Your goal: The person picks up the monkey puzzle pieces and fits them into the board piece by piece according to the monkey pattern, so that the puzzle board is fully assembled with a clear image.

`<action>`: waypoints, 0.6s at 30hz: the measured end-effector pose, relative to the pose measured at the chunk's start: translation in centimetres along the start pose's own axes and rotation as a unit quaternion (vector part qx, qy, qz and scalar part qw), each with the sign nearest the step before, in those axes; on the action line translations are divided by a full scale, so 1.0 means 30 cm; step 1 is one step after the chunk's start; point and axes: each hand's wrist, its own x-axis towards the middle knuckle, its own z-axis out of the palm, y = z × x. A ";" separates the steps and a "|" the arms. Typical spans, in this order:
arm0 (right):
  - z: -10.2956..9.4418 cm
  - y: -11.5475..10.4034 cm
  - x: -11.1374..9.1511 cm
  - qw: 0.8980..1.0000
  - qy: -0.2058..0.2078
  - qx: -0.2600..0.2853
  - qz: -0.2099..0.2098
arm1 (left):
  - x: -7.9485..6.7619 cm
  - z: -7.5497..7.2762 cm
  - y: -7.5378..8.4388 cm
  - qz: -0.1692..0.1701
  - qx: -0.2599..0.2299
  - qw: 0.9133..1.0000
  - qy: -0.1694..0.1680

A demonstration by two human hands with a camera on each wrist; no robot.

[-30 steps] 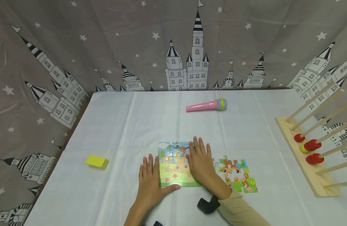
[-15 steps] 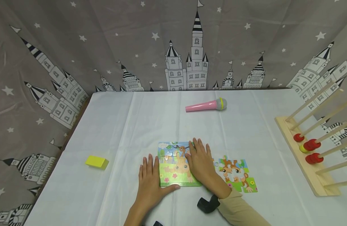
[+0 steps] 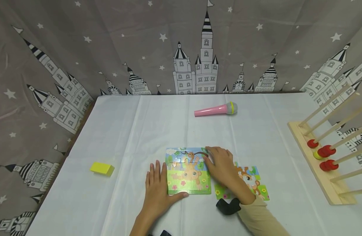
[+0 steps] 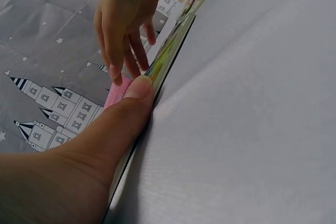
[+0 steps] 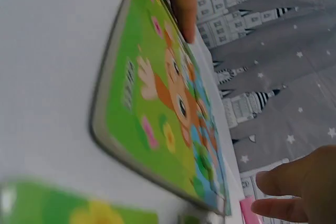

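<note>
Green-edged puzzle board [image 3: 200, 192] lies flat on the white tablecloth [image 3: 133, 131] at the lower centre of the head view, jigsaw pieces [image 3: 181, 158] set along its upper part and a printed animal scene showing below them. Left hand [image 3: 158, 190]: fingers straight and side by side along the board's left edge, thumb spread away along its lower edge; the left wrist view shows this thumb against the board's side. Right hand [image 3: 223, 167]: at the board's upper right corner, fingers loosely bent, thumb and fingers apart in the right wrist view; whether a fingertip touches the board cannot be told. Loose puzzle pieces [image 3: 262, 190] lie grouped to the right of the board, partly covered by the right forearm. Pink toy microphone [image 3: 210, 110] lies at upper centre; yellow block [image 3: 102, 168] rests at left; wooden peg stand [image 3: 335, 190] with red and yellow rings stands at the right edge. Grey castle-print curtain [image 3: 116, 19] fills the top.
</note>
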 end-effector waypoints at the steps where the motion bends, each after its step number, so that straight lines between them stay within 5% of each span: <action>1: -0.011 0.009 -0.002 1.000 -0.002 0.007 0.002 | 0.000 0.001 0.000 0.001 0.001 1.000 0.001; 18: -0.138 0.109 -0.079 0.997 -0.070 -0.039 -0.024 | 0.000 0.000 0.002 -0.005 -0.002 1.000 -0.002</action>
